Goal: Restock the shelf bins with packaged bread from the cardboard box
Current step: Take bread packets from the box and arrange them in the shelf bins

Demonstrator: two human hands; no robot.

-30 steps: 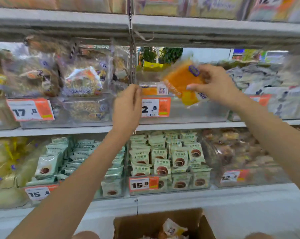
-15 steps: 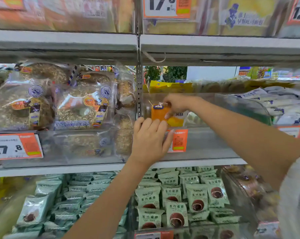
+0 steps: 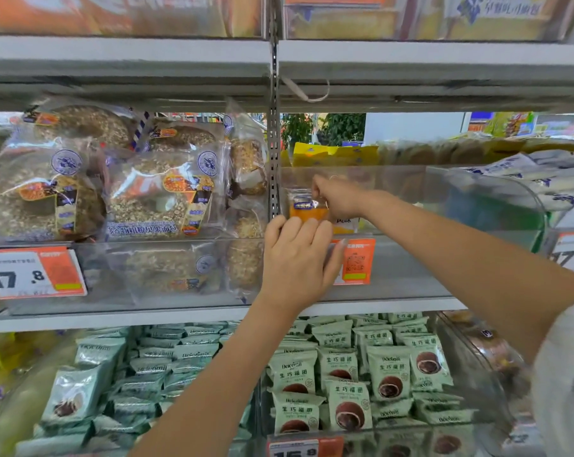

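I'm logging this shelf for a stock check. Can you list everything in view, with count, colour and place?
orange bread packet: one, orange with blue label, in the clear bin, left end.
clear bin: one, transparent, middle shelf, right bay, mostly bare.
seeded ring breads: several, brown in clear bags, middle shelf, left bay.
green snack packs: many, pale green, lower shelf.
price tags: several, orange and white, on bin fronts.
yellow packets: a few, behind the clear bin.
left hand: on the bin's front edge.
right hand: inside the bin, holding the orange packet.
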